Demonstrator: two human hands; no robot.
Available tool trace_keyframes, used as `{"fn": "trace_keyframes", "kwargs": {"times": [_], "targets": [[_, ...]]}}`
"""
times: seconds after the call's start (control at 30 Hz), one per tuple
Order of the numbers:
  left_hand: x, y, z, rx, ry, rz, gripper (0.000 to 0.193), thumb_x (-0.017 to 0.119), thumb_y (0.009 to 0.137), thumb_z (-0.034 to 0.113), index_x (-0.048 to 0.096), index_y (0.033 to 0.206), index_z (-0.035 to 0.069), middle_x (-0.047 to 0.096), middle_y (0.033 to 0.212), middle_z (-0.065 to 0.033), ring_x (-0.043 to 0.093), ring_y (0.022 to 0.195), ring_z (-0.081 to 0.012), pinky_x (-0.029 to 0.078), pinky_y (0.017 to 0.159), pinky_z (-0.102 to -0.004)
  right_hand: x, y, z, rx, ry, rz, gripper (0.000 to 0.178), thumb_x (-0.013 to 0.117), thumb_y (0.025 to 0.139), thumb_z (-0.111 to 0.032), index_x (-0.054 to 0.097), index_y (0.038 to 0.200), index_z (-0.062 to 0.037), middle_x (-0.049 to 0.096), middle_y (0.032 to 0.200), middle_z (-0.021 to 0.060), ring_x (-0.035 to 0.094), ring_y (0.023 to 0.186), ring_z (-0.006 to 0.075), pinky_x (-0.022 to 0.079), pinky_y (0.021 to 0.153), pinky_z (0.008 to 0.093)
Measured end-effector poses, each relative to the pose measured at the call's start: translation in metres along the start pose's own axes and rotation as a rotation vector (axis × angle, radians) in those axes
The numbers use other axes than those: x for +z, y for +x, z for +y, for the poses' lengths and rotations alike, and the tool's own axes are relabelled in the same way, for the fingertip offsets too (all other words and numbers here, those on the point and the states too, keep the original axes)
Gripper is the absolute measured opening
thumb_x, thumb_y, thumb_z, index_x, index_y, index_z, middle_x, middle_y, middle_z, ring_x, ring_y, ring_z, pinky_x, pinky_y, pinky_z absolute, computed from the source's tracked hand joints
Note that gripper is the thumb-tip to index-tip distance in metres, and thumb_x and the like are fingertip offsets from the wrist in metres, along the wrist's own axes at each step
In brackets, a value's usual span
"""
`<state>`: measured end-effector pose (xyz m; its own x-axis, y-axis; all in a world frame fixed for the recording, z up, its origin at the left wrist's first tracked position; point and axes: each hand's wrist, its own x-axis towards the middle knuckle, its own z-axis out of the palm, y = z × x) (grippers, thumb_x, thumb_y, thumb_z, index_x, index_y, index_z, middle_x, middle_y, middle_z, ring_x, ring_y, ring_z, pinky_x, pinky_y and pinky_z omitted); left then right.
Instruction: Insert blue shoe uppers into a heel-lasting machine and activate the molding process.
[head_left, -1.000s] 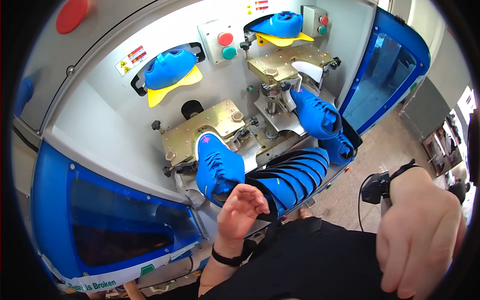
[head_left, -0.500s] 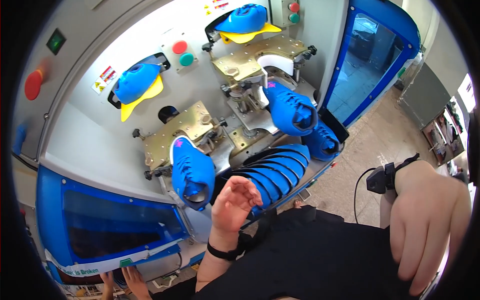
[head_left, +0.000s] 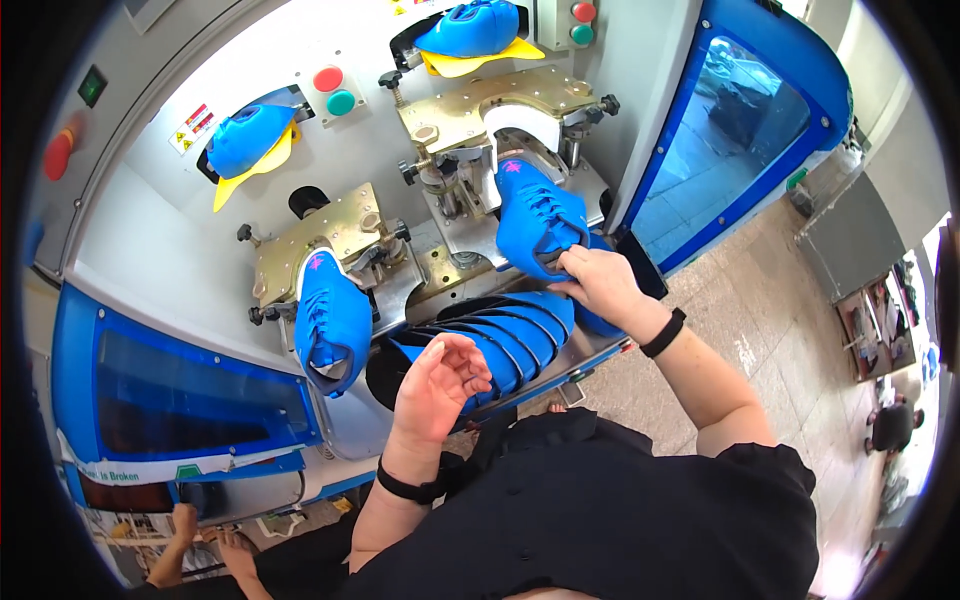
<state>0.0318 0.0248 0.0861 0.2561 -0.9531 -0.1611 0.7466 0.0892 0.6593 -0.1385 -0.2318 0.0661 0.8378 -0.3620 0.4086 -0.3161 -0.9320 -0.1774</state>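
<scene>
My right hand (head_left: 605,288) pinches the heel edge of a blue shoe upper (head_left: 540,220), which has blue laces and a pink mark at its toe. That toe sits in the right-hand metal clamp station (head_left: 495,110). My left hand (head_left: 442,385) hovers palm up with loosely curled fingers and nothing visible in it, just in front of a row of overlapping blue pieces with black edges (head_left: 515,345). A second blue shoe upper (head_left: 333,325) rests with its toe at the left metal clamp station (head_left: 320,235). Another blue upper (head_left: 598,318) is mostly hidden below my right hand.
Two blue uppers with yellow edging, one left (head_left: 250,140) and one right (head_left: 470,35), are mounted on the back wall. Red and green buttons (head_left: 335,90) sit between them. Blue-framed window panels flank the machine, left (head_left: 190,390) and right (head_left: 715,130). Another person's hands (head_left: 210,535) show at lower left.
My right hand has come from the far right edge to the heel of the right upper and grips it. My left hand keeps its curled pose. The whole view has shifted.
</scene>
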Motion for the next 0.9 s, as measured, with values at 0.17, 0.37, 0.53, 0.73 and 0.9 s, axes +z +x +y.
{"fn": "trace_keyframes", "kwargs": {"times": [0.17, 0.37, 0.53, 0.73, 0.9], "targets": [[0.003, -0.003, -0.010, 0.000, 0.008, 0.024, 0.031, 0.047, 0.100, 0.030, 0.059, 0.110, 0.003, 0.064, 0.096, -0.0110, 0.064, 0.090, -0.0235, 0.053, 0.080, -0.0361, -0.045, 0.027, 0.024, 0.276, 0.403, 0.068, 0.032, 0.079, 0.073, -0.031, 0.064, 0.089, -0.0078, 0.067, 0.079, 0.0121, 0.067, 0.074, 0.0303, 0.051, 0.065, 0.0392], [0.004, -0.004, -0.015, -0.017, 0.126, 0.382, 0.035, 0.043, 0.102, 0.034, 0.058, 0.110, 0.003, 0.065, 0.097, -0.0128, 0.066, 0.089, -0.0281, 0.054, 0.082, -0.0389, -0.136, 0.035, -0.050, 0.031, 0.379, -0.021, 0.025, 0.078, 0.071, -0.025, 0.064, 0.085, -0.0093, 0.059, 0.071, 0.0122, 0.063, 0.066, 0.0321, 0.048, 0.056, 0.0402], [0.002, 0.025, -0.013, 0.258, -0.447, -0.025, 0.074, 0.035, 0.099, 0.063, 0.044, 0.140, 0.002, 0.053, 0.139, -0.0146, 0.050, 0.129, -0.0320, 0.045, 0.103, -0.0493, -0.105, -0.002, -0.059, -0.616, 0.281, -0.148, 0.026, 0.073, 0.063, -0.019, 0.056, 0.082, -0.0160, 0.048, 0.081, 0.0000, 0.052, 0.067, 0.0168, 0.042, 0.050, 0.0308], [-0.012, 0.053, -0.024, 0.200, -0.342, 0.049, 0.041, 0.038, 0.107, 0.036, 0.049, 0.135, 0.008, 0.060, 0.131, -0.0099, 0.056, 0.122, -0.0254, 0.044, 0.106, -0.0440, -0.050, -0.069, -0.024, -0.571, 0.166, -0.099, 0.027, 0.072, 0.066, -0.020, 0.060, 0.090, -0.0161, 0.055, 0.090, 0.0004, 0.052, 0.070, 0.0161, 0.043, 0.052, 0.0292], [0.003, 0.072, -0.044, -0.146, 0.129, 0.225, 0.043, 0.044, 0.104, 0.035, 0.049, 0.136, 0.008, 0.060, 0.131, -0.0115, 0.059, 0.118, -0.0263, 0.048, 0.097, -0.0413, -0.045, -0.148, -0.001, -0.264, 0.310, -0.029, 0.029, 0.078, 0.070, -0.025, 0.061, 0.090, -0.0130, 0.061, 0.095, 0.0022, 0.061, 0.075, 0.0204, 0.049, 0.056, 0.0324]]}}
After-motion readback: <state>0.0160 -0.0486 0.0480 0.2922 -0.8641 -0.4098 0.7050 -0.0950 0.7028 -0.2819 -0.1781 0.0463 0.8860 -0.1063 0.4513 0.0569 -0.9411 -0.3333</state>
